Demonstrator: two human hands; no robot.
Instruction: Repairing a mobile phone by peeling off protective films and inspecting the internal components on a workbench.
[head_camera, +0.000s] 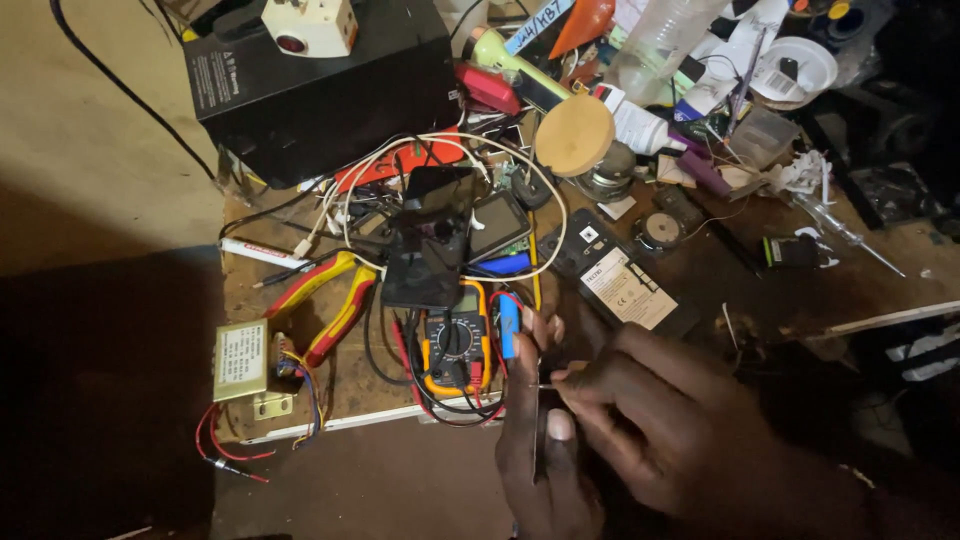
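While the left hand (540, 440) wraps its fingers and thumb around a thin dark flat object (541, 440) held edge-up, the right hand (650, 420) pinches its thumb and forefinger together on a slim metal pin-like tool (545, 386), whose tip points left and meets the top of that dark object. What the dark object is cannot be told in the dim light. Both hands hover at the near edge of the cluttered wooden workbench (350, 385). Just beside the left fingertips lie a small blue cylindrical cell (509, 327) and a yellow-and-black digital multimeter (456, 340) with red and black leads. Beyond them sits a stack of dark phones (430, 240) ringed by a white cable, and a black phone back with a white label (622, 282) lies just above the right hand. Farther left rest red-and-yellow-handled pliers (325, 300) and a small brass-coloured transformer (243, 360).
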